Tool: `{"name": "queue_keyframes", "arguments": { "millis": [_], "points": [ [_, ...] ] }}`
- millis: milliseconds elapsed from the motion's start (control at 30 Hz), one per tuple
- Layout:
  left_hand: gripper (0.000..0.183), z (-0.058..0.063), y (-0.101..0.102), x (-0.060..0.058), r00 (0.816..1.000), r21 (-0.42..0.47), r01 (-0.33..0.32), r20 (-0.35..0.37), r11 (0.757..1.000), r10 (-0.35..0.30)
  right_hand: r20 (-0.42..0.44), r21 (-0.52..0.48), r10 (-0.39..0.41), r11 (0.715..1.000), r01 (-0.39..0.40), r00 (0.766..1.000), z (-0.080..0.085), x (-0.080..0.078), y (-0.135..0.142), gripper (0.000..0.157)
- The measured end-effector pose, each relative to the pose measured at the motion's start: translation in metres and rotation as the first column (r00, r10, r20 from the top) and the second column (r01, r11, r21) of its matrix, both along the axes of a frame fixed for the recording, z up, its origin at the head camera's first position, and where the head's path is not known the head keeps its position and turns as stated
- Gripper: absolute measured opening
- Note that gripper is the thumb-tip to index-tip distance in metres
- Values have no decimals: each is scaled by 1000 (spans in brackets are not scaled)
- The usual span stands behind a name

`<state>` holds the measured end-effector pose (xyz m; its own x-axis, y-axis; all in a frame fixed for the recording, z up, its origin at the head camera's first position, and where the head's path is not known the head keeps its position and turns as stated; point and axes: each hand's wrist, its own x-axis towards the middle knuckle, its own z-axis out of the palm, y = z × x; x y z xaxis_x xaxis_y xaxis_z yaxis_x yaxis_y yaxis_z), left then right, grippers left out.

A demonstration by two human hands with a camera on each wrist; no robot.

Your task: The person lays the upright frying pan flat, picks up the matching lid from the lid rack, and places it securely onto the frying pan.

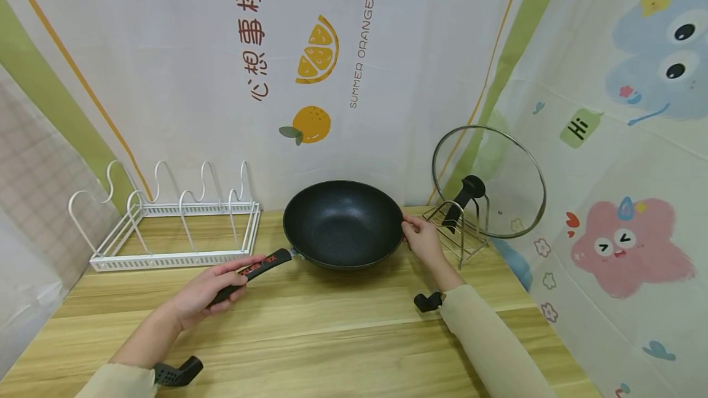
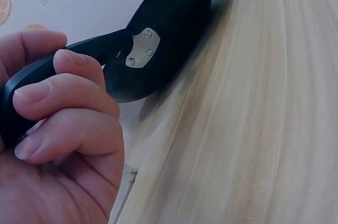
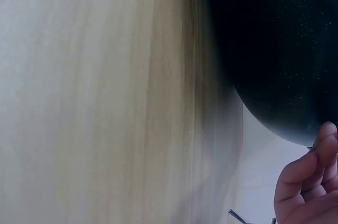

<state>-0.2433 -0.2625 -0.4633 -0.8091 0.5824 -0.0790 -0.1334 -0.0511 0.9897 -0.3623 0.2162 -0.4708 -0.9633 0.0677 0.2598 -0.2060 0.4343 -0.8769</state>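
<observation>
Surface: a wood-grain tabletop, pale yellow-brown with darker streaks running roughly from side to side, reaching back to the hanging cloth.

Room: white back cloth with orange-fruit prints, Chinese characters and "SUMMER ORANGES", edged by green bands and thin orange lines. Right side cloth pale, printed with a blue figure, a green "Hi" tag, a pink star-shaped face and small flowers. Left side cloth pale, faintly checked. Light soft; a shadow falls on the wood beneath the pan.

Pan: black, at the rear middle of the tabletop, tilted so its inside faces the head camera. Cannot tell whether its base touches the wood. Handle points toward the person's left and bears red lettering; the left wrist view shows a metal bracket with three rivets.

Left hand: fingers curled round the handle, firm hold. Right hand: thumb and fingers pinch the pan's right edge, little gap between them. Both sleeves pale.

Left rear: white rack with curved wire dividers, apart from the pan. Right rear: wire stand, holding a glass lid tilted upright, black knob facing the pan side.
</observation>
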Motion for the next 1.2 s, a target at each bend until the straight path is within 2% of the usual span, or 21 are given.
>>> {"name": "queue_keyframes", "arguments": {
  "millis": [400, 900, 1200],
  "points": [
    [51, 2, -2, -2, 1000, -16, -2, 3, 1000, 2, 10, 4, -8, 1000, 8, 1000, -1, 2, 1, 34],
    [51, 1, -6, -9, 999, 6, 32, -1, 999, -32, -1, -21, 6, 1000, -6, 1000, -4, 3, 4, 35],
    [51, 0, -9, -14, 999, 18, 52, 7, 999, -52, -12, 15, -23, 1000, 23, 1000, -4, 6, 4, 34]
  ]
}}
